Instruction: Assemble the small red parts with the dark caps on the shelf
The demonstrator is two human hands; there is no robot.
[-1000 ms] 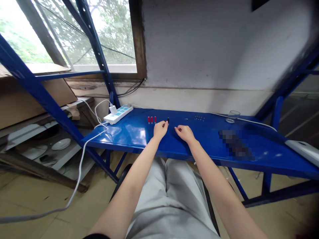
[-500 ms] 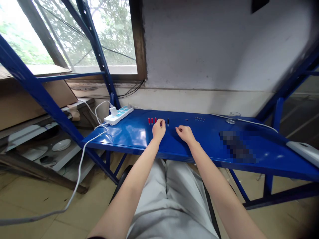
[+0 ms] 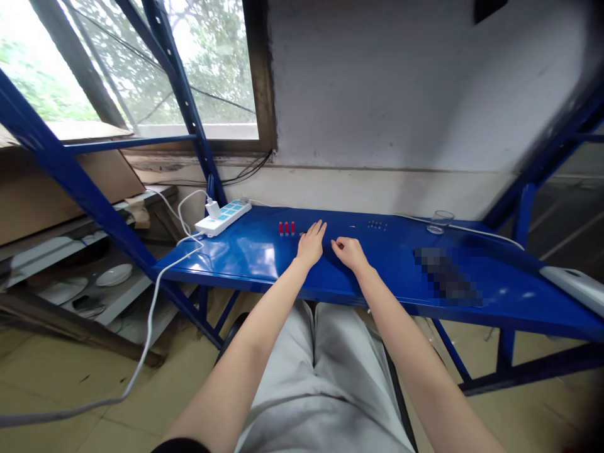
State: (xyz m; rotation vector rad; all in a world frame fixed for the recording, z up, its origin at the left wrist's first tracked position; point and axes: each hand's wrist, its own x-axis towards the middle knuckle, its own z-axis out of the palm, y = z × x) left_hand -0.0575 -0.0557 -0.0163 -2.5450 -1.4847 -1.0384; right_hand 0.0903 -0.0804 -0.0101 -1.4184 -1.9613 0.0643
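Left of our hands: the left hand (image 3: 311,245) lies palm down, open, fingers stretched and a little apart, pointing toward one o'clock; its underside and whatever is beneath it are hidden from us.
Right of our hands: the right hand (image 3: 349,251) is curled in on itself at the left one's three o'clock; we cannot tell whether anything sits inside.
Red pieces: three red pieces (image 3: 286,228) stand in a row at our left hand's ten o'clock, near but apart from it.
Speck by our fingers: a tiny bit (image 3: 302,233) shows at the left hand's outer edge, too small for us to make out.
Small metal: one sliver (image 3: 352,226) lies at our right hand's twelve o'clock, and a cluster of tiny bits (image 3: 377,225) at its one o'clock; we cannot make out their shapes.
Glass: a clear glass (image 3: 440,221) rests at two o'clock on the blue desk (image 3: 519,270).
Blurred patch: a dark object (image 3: 448,277) toward four o'clock is pixelated beyond our reading.
Cut off: a white device (image 3: 573,283) runs past our right edge.
Ten o'clock: we see a power strip (image 3: 224,217) with a white plug.
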